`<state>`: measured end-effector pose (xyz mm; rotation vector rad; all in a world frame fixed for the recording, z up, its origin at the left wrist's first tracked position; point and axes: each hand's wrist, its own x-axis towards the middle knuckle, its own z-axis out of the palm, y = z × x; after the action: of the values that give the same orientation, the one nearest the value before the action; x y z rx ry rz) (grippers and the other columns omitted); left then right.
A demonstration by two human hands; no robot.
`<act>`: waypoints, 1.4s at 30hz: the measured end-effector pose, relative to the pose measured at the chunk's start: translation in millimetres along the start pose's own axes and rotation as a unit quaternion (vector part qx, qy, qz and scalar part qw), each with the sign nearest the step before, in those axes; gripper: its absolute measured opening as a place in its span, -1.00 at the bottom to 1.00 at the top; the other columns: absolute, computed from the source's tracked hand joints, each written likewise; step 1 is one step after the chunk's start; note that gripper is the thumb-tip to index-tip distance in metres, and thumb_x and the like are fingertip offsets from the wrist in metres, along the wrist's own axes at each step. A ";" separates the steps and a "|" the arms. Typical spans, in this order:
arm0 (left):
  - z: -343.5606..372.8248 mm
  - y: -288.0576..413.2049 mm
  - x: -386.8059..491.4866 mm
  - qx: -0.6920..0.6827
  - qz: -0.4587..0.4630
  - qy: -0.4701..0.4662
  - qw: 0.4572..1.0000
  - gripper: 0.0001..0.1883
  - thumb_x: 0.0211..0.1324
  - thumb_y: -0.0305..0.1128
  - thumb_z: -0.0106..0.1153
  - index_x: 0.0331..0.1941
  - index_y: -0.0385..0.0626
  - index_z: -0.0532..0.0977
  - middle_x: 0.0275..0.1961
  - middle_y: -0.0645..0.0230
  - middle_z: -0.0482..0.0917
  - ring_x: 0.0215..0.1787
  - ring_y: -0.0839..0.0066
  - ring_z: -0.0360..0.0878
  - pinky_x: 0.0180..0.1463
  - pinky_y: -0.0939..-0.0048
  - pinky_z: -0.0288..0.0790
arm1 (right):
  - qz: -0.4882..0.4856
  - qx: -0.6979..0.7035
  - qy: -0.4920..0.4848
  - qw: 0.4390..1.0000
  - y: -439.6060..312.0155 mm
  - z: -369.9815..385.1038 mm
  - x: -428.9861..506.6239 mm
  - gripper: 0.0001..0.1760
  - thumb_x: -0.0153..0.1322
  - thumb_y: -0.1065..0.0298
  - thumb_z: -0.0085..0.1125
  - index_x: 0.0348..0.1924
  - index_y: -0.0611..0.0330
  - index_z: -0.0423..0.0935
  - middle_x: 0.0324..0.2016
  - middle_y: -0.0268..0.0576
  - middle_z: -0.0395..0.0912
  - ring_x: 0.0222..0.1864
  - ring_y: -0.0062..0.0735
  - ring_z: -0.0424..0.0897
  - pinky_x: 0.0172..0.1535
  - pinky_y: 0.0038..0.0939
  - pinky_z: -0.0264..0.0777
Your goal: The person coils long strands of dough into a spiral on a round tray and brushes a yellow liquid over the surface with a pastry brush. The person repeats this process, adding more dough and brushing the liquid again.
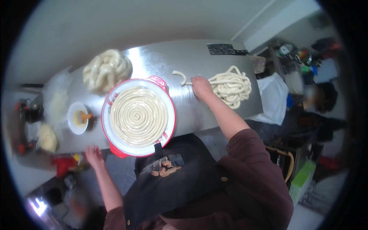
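Observation:
My right hand is closed over a dough rope, whose curled free end sticks out to its left. To the right of this hand lies a tangled heap of dough strands. Before me, a round white tray with a red rim carries a flat dough spiral, coiled in close rings with a shiny surface. Bare of anything, my left hand hovers by the table's front edge, left of the tray, fingers slightly apart. A pile of thick, glossy dough coils sits behind the tray.
A white bowl holds yellowish liquid and a brush. Clear plastic and a pale yellow lump lie farther left. A dark cleaver rests at the back of the metal table. Another person is at far right.

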<state>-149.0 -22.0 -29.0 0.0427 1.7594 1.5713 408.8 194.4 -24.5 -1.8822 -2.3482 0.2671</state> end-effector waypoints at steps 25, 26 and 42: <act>345.3 -44.9 -277.9 0.320 0.113 -0.635 0.694 -0.83 0.18 -0.33 0.24 -0.27 -0.21 0.59 -0.41 0.48 0.57 -0.34 0.67 0.45 -0.20 0.54 0.35 | -0.168 0.328 -0.143 0.918 68.7 -230.9 -74.7 -0.79 0.36 0.37 0.20 -0.16 0.23 0.61 -0.40 -0.10 0.63 -0.33 -0.26 0.62 -0.22 -0.35 0.44; 339.9 -27.2 -280.2 0.353 0.066 -0.618 0.699 -0.83 0.18 -0.34 0.24 -0.27 -0.21 0.58 -0.41 0.48 0.56 -0.33 0.67 0.44 -0.22 0.55 0.34 | -0.168 0.336 -0.149 0.915 69.5 -234.8 -74.3 -0.78 0.35 0.38 0.21 -0.16 0.23 0.61 -0.40 -0.11 0.64 -0.34 -0.29 0.62 -0.23 -0.36 0.45; 245.2 256.2 -314.3 0.594 0.459 -0.346 0.562 -0.82 0.19 -0.31 0.25 -0.26 -0.17 0.66 -0.33 0.29 0.68 -0.39 0.56 0.60 -0.32 0.55 0.49 | 0.041 0.283 -0.169 0.943 131.7 -114.0 -58.2 -0.82 0.28 0.44 0.18 -0.26 0.20 0.64 -0.36 -0.09 0.64 -0.28 -0.25 0.61 -0.16 -0.33 0.45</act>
<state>93.3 90.1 362.5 2.1872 1.7538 0.3035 570.4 172.5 60.0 -1.7347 -2.0464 1.2156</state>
